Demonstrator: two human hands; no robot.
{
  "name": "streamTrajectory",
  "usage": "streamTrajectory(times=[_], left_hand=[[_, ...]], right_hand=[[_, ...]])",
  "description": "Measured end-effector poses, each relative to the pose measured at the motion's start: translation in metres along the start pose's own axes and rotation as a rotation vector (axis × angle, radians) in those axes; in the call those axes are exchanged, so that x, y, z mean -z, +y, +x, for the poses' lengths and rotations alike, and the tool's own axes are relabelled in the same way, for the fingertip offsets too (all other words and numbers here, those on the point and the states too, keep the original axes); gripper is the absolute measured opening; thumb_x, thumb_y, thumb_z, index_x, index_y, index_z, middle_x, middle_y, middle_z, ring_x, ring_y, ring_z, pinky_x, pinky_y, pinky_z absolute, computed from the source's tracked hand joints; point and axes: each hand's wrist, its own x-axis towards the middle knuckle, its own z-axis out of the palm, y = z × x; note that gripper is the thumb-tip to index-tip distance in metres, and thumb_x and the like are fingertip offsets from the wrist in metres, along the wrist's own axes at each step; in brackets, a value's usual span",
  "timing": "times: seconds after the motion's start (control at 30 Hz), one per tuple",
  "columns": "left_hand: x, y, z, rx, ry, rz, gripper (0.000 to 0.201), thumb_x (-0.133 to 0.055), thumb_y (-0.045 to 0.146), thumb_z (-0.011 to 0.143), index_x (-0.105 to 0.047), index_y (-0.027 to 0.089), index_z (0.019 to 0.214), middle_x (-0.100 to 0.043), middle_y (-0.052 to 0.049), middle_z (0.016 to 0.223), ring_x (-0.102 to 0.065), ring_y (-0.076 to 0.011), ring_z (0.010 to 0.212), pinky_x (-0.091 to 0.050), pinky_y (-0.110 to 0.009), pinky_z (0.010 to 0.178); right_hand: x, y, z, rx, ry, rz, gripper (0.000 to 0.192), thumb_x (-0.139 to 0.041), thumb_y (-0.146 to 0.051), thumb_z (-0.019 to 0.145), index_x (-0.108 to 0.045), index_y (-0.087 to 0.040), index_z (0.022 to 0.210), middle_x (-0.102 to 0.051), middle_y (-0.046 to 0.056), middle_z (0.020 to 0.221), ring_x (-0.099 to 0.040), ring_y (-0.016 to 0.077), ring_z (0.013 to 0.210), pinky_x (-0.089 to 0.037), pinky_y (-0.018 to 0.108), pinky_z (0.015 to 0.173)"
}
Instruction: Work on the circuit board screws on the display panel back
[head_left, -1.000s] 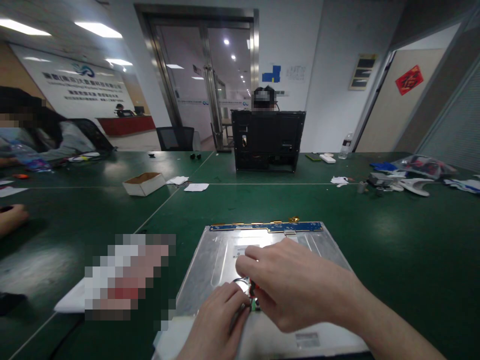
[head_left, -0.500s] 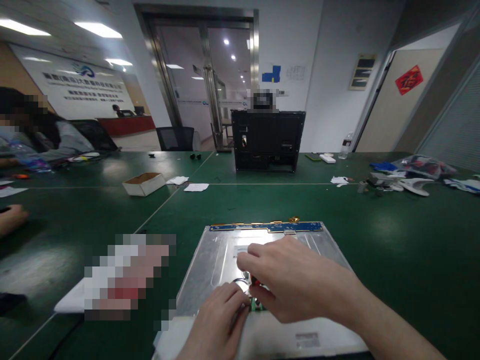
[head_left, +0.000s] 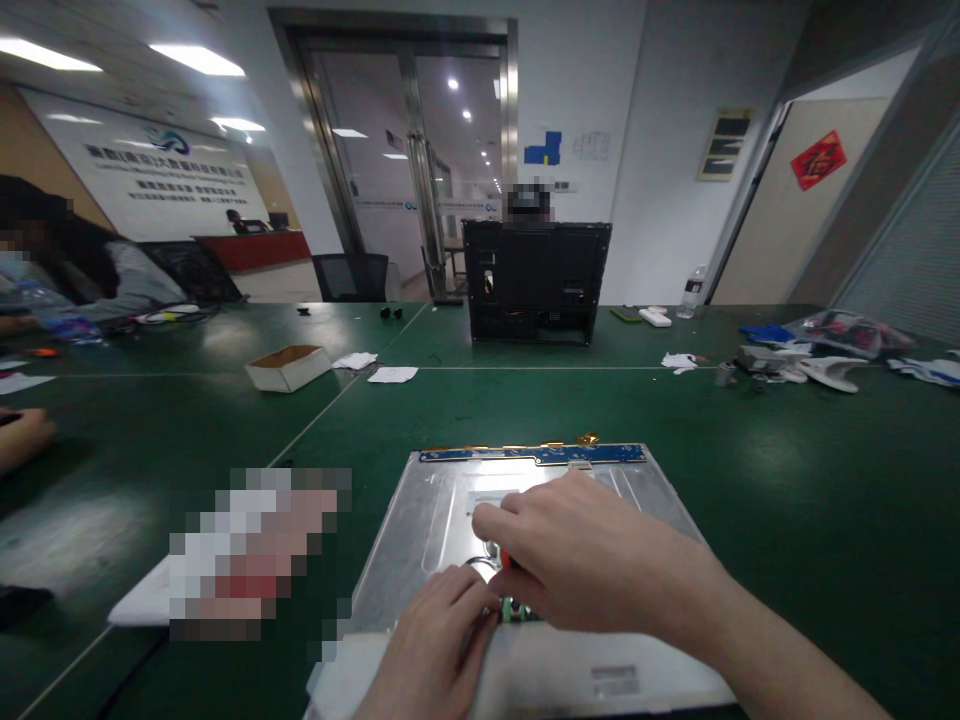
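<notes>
In front of me lies a flat display panel (head_left: 405, 560) with a silvery metal back and a blue circuit strip (head_left: 600, 454) along its far edge. My right hand (head_left: 570, 550) is closed from above round a red-handled screwdriver (head_left: 505, 558), most of which the fingers hide. Beneath it a small green circuit board (head_left: 516, 609) shows on the panel. My left hand (head_left: 446, 630) lies on the near part, its fingers curled and thumb and index together beside the board; what they pinch is hidden. A thin dark wire loop (head_left: 480, 562) shows between the hands.
A black monitor-like frame (head_left: 536, 280) stands across the green table (head_left: 600, 405). An open white box (head_left: 289, 370) and paper scraps (head_left: 394, 375) lie left of centre; metal parts (head_left: 780, 365) lie right. A co-worker's hand (head_left: 26, 440) is at far left.
My right hand has turned slightly, its fingers curling and the wrist dropping a little round the screwdriver. My left hand and the panel stay in place.
</notes>
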Motion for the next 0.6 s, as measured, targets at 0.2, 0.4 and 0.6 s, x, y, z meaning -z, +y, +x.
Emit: streamTrajectory(times=[0.2,0.4,0.6], left_hand=[[0.0023,0.0013,0.0011,0.013,-0.020,-0.023,0.020,-0.044,0.012,0.085,-0.061,0.021,0.086,-0.065,-0.007,0.087,-0.063,-0.0220,0.081,-0.053,-0.030,0.069],[0.0029,0.0019,0.0027,0.013,-0.028,-0.025,0.019,-0.044,0.012,0.085,-0.061,0.020,0.088,-0.066,-0.008,0.088,-0.063,-0.0226,0.081,-0.053,-0.032,0.071],[0.0027,0.0031,0.0018,0.012,-0.013,-0.021,0.019,-0.045,0.011,0.086,-0.062,0.021,0.088,-0.066,-0.006,0.087,-0.063,-0.0222,0.080,-0.053,-0.032,0.069]], right_hand=[[0.0034,-0.0017,-0.0037,0.033,0.015,0.001,0.016,-0.056,-0.024,0.080,-0.050,-0.018,0.093,-0.062,0.002,0.083,-0.054,0.0148,0.061,-0.022,0.029,0.043],[0.0007,-0.0009,-0.0022,0.049,0.037,-0.022,0.013,-0.054,-0.022,0.081,-0.049,-0.018,0.093,-0.063,0.002,0.082,-0.053,0.0146,0.058,-0.019,0.029,0.042],[-0.0026,0.0015,-0.0001,0.009,0.041,-0.007,0.008,-0.052,-0.024,0.087,-0.051,-0.018,0.093,-0.065,0.001,0.077,-0.056,0.0146,0.058,-0.018,0.030,0.044]])
